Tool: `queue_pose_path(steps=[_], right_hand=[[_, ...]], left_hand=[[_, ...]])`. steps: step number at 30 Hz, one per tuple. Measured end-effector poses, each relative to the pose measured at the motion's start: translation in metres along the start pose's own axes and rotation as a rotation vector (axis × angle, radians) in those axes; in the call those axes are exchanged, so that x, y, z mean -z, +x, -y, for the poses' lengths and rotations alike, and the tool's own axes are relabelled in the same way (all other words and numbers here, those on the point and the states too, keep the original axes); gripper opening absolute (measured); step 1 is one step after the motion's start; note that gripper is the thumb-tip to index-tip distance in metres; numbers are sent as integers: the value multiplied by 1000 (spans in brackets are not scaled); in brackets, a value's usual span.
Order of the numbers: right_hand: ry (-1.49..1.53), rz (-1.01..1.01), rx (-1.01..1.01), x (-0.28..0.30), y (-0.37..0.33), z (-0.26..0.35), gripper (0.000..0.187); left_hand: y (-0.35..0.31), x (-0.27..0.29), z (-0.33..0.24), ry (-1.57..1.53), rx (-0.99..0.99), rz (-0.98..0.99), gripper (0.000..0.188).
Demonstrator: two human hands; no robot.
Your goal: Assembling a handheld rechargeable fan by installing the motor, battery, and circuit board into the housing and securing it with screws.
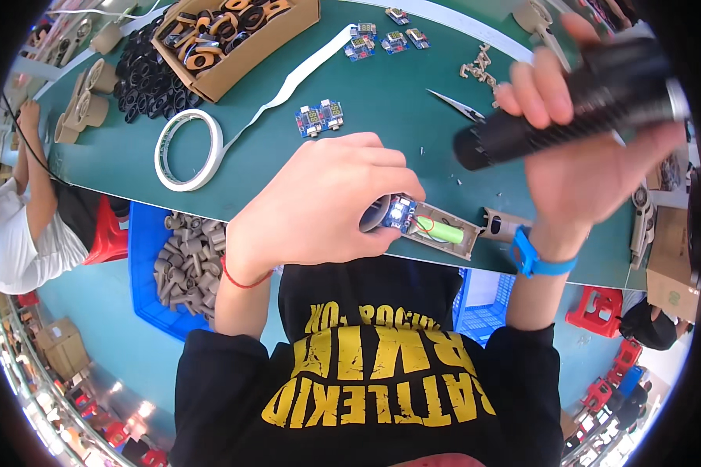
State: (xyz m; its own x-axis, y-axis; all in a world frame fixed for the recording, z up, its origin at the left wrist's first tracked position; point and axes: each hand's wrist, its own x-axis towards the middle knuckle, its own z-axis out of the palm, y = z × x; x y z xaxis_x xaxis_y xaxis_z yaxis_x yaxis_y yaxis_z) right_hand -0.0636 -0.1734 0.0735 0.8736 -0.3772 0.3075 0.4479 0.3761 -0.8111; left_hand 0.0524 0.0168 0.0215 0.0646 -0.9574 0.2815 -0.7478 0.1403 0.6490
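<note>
My left hand [327, 198] is closed around the round end of an opened beige-grey handheld fan housing [470, 247], held low over the near table edge. A small blue circuit board [399, 212] and a green battery cell [442, 230] with a red wire lie exposed inside. My right hand [572, 171] grips a black electric screwdriver [611, 89], raised to the right and tilted, its narrower end toward the left. Below it, a loose beige shell piece [504, 226] rests beside the housing.
White tape runs from its roll [160, 152] to several circuit boards [396, 42]. Pointed pliers [456, 104] and small metal clips [479, 66] lie farther back. A cardboard box [241, 58] holds rings. A blue bin [142, 265] of beige parts stands below; a co-worker [23, 226] sits left.
</note>
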Motion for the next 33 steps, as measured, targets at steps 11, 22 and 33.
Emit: queue_pose_path(steps=[11, 22, 33], right_hand=[[-25, -471, 91, -22, 27, -26, 77], [293, -74, 109, 12, 10, -12, 71], [391, 170, 175, 5, 6, 1, 40]], left_hand=[[4, 6, -2, 35, 43, 26, 32], [3, 1, -12, 24, 137, 22, 46], [12, -14, -14, -43, 253, -266, 17]])
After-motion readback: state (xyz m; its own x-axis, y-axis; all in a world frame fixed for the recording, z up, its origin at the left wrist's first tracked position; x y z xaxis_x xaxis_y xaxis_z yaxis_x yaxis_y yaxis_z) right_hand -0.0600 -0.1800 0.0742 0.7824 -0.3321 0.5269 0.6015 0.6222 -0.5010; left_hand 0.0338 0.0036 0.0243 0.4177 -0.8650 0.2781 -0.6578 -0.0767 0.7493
